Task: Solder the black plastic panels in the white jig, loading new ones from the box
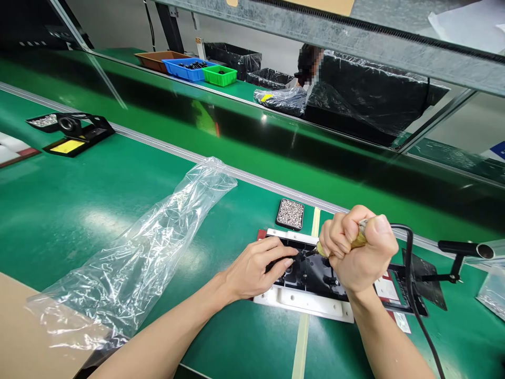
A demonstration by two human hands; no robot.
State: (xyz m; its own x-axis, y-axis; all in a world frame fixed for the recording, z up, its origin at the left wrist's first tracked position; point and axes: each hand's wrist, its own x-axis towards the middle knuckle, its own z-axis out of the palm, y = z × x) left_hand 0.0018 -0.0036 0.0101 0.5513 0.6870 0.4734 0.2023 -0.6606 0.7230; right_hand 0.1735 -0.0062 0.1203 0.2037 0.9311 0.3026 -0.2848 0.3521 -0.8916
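Note:
A long black plastic housing (315, 278) lies in a white fixture (303, 301) on the green bench. My left hand (262, 266) rests over the left end of the housing. Its fingers are stretched out, with the thumb and index finger apart near a tool tip, and I see nothing held. My right hand (359, 245) is wrapped in a fist round a corded electric screwdriver (360, 237) with a yellowish body. Its thin dark shaft points down and left into the housing, by my left fingertips; the exact contact point is too small to tell. A square black tray (290, 214) of small screws sits behind the fixture.
A clear plastic bag (158, 237) stretches across the bench at left. A black tube holder (465, 250) and a black framed part (400, 287) are at right. A black stand (74, 131) lies far left. Beyond the divider are colored bins (185, 68) and a person (310, 63).

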